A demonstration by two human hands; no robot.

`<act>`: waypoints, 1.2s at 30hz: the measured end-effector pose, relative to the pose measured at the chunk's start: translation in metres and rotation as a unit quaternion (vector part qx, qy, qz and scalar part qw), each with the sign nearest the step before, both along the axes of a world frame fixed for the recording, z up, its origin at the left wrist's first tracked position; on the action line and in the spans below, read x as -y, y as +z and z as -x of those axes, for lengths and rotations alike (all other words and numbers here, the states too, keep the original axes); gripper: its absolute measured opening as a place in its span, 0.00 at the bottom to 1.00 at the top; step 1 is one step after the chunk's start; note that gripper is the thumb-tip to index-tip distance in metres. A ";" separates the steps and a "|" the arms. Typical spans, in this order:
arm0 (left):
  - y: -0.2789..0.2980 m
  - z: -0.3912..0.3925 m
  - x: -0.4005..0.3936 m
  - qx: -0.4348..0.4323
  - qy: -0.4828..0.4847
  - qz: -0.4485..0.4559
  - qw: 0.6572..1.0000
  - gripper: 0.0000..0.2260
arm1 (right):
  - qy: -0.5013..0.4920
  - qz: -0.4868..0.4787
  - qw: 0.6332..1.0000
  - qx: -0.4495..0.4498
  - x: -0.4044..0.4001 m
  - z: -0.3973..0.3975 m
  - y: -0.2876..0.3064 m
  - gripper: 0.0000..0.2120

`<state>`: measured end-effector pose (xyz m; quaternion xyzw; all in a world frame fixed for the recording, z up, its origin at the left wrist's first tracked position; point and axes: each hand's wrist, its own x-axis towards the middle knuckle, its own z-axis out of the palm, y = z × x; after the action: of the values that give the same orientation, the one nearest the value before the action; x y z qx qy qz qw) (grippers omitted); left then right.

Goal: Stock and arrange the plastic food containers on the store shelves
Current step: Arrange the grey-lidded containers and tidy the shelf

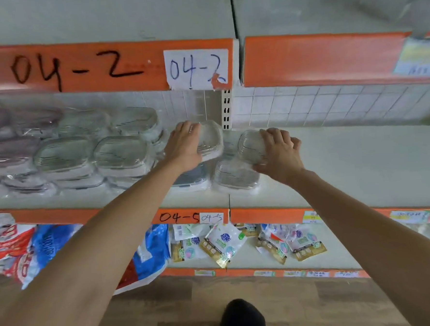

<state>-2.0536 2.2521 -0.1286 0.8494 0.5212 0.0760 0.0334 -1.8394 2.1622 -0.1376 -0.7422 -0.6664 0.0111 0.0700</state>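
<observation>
Two hands, left hand (182, 146) and right hand (280, 155), each grip a clear container on the pale shelf (360, 169) before white tiles (306, 107).

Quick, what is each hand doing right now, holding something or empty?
Left hand: holds a clear container at the back of the shelf.
Right hand: holds another clear container, tilted up.

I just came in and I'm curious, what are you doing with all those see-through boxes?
A person is filling a store shelf with clear plastic boxes. The left hand holds one box at the back of the shelf, and the right hand grips another box beside it. Rows of wrapped boxes already sit stacked to the left. The right part of the shelf has none yet.
</observation>
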 end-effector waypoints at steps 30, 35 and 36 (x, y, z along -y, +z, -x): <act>-0.032 0.037 0.027 -0.041 -0.065 -0.006 0.997 0.14 | 0.177 -0.002 0.978 0.107 -0.035 0.070 -0.028 0.19; -0.005 0.070 0.066 -0.057 -0.068 0.063 0.994 0.10 | 0.232 0.121 0.965 0.024 0.004 0.105 -0.005 0.16; 0.002 0.078 0.075 -0.056 -0.064 0.077 0.993 0.10 | 0.241 0.138 0.961 0.012 0.013 0.111 0.002 0.16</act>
<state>-2.1314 2.1770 -0.1271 0.8789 0.4710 -0.0139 0.0741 -1.9503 2.1491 -0.1352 -0.5619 -0.8185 0.1109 -0.0457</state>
